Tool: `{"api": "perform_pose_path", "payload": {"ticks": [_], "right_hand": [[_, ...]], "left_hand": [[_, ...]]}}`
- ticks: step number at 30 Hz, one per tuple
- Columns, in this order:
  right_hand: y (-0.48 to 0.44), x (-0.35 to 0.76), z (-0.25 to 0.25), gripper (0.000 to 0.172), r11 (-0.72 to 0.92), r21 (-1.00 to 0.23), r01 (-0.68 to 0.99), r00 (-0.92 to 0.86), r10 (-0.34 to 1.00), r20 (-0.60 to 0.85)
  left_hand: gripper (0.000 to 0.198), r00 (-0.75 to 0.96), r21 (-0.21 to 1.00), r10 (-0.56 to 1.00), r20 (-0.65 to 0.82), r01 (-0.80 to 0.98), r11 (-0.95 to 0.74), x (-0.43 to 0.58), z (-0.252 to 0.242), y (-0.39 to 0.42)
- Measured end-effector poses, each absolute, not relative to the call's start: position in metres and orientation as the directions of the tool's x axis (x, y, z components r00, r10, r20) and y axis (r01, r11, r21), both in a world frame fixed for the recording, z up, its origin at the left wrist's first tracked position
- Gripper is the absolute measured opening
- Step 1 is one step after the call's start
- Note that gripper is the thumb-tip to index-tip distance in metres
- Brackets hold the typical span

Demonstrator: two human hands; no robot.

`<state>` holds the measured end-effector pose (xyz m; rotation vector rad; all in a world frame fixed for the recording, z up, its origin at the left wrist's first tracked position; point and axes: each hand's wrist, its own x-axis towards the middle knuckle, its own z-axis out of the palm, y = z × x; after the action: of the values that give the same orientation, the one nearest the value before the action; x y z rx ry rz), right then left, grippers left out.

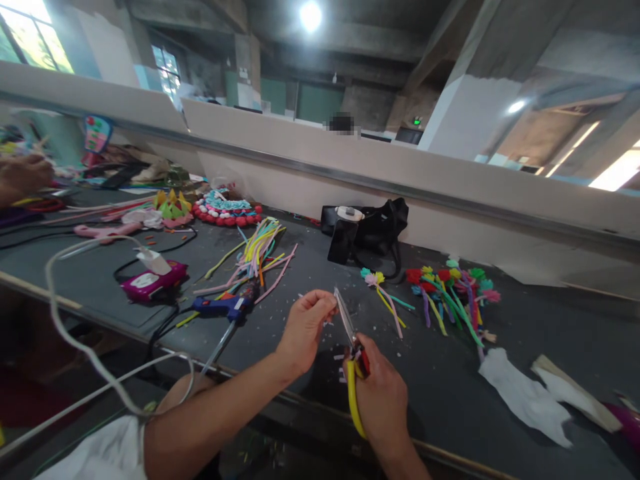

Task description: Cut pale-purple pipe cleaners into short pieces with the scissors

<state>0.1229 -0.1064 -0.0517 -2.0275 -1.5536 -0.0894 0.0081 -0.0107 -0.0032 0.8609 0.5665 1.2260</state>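
My right hand [384,397] is wrapped round scissors [354,400] with yellow and red handles, their blades pointing up and away from me. Close to the blade tips, my left hand [304,330] pinches something too small to make out. Several short pale pink pieces [340,357] lie on the dark table under the scissors. Beyond my right hand are a small group of pipe-cleaner flowers [375,279] and a larger bunch of colourful pipe-cleaner flowers [447,293].
Left of my hands lie a blue glue gun [225,305], a pile of loose pipe cleaners [263,247] and a purple power box [153,279] with a white cable. A black bag [380,227] rests against the partition. White cloth [523,393] lies right; another person's hand [25,177] is far left.
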Motion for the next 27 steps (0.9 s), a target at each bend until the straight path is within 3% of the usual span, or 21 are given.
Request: {"api": "perform_pose_path", "payload": {"ticks": [8, 15, 19, 23, 27], "right_hand": [[-0.107, 0.123, -0.048, 0.029, -0.117, -0.422, 0.899, 0.309, 0.852, 0.422], [-0.103, 0.127, -0.043, 0.031, 0.005, -0.682, 0.731, 0.358, 0.849, 0.39], [-0.103, 0.131, -0.033, 0.04, 0.037, -0.796, 0.605, 0.445, 0.813, 0.376], [-0.104, 0.136, -0.022, 0.053, 0.007, -0.901, 0.434, 0.551, 0.789, 0.271], [-0.103, 0.14, -0.021, 0.06, 0.023, -0.965, 0.261, 0.573, 0.801, 0.174]], "left_hand": [[0.012, 0.247, 0.839, 0.967, 0.064, -0.539, 0.082, 0.007, -0.001, -0.012], [0.011, 0.171, 0.931, 0.981, 0.088, -0.364, -0.02, 0.006, 0.001, -0.011], [0.007, 0.215, 0.98, 0.959, 0.186, -0.109, -0.166, 0.009, -0.001, -0.016], [0.01, 0.366, 0.849, 0.83, 0.42, 0.164, -0.502, 0.01, -0.006, -0.025], [0.009, 0.487, 0.639, 0.658, 0.574, 0.236, -0.732, 0.011, -0.011, -0.03]]}}
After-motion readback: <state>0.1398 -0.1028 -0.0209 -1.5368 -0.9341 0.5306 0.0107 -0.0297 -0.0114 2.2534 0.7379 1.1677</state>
